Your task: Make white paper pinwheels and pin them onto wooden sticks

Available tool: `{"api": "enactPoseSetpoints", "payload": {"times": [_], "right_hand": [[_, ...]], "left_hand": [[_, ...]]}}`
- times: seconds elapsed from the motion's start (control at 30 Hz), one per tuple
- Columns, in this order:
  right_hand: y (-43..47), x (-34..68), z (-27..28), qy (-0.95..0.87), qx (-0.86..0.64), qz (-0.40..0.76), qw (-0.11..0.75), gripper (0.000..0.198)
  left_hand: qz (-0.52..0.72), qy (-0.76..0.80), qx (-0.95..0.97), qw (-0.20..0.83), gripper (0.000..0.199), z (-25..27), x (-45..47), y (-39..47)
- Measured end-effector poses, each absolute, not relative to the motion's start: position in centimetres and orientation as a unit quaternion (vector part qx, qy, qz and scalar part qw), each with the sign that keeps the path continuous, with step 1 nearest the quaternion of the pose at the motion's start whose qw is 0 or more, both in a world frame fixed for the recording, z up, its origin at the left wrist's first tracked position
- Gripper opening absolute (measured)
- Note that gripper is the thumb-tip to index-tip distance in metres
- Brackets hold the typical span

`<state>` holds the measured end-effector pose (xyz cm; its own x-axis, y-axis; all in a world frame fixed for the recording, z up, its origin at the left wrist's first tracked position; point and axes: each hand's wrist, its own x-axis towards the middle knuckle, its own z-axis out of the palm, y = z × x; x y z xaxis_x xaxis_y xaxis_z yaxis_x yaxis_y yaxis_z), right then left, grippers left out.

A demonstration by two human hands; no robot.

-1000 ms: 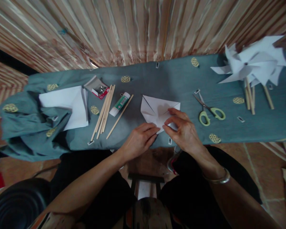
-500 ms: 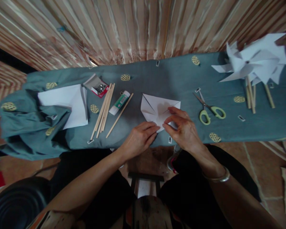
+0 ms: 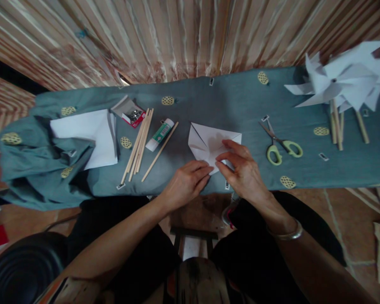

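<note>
Via head cam I saw a striped curtain (image 3: 183,38) hung behind a blue-green pineapple-print cloth (image 3: 247,105). On cloth, far R: white paper pinwheels (image 3: 345,80) w/ wooden handles. Far L: paper stack (image 3: 101,135), partly under a cloth fold. Folded white sheet (image 3: 210,141) lay approx. centre, near cloth's front edge; diag. lines ran in from its corners (slits or creases, couldn't tell). L hand (image 3: 190,179) pinched sheet's near corner, fingers together; R hand (image 3: 242,171) gripped it just beside, betw. thumb & forefinger. Wooden sticks (image 3: 137,147) in a bunch L of sheet, one apart. Green-handled scissors (image 3: 275,137) R of R hand, blades slightly parted. Glue stick (image 3: 160,135) betw. bunch & single stick. Small open box (image 3: 128,110) w/ metal bits, touching bunch's top or nearly.
</note>
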<state>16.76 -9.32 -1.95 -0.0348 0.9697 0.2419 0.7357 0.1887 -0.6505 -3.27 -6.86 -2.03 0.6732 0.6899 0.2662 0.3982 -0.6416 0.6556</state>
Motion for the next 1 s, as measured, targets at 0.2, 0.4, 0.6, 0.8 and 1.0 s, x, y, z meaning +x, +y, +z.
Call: {"api": "enactPoseSetpoints", "payload": {"times": [0.2,0.4,0.6,0.8,1.0], "right_hand": [[-9.27,16.68,-1.96,-0.710,-0.604,0.171,0.318,0.013],[-9.28,16.64,-1.95,-0.719,-0.600,0.161,0.312,0.014],[-9.29,16.48,-1.87,-0.719,-0.601,0.161,0.311,0.017],[-9.31,16.39,-1.87,-0.722,-0.600,0.159,0.305,0.019],[-9.30,16.21,-1.93,-0.710,-0.597,0.188,0.324,0.026]], "left_hand": [[0.271,0.305,0.862,0.301,0.026,-2.09,-3.33,-6.87],[0.280,0.290,0.857,0.322,0.025,-1.99,-3.26,-6.68],[0.289,0.294,0.854,0.317,0.025,-2.15,-3.07,-6.65],[0.279,0.299,0.853,0.324,0.026,-2.18,-3.08,-6.63],[0.284,0.296,0.859,0.306,0.024,-2.14,-2.97,-6.56]]}}
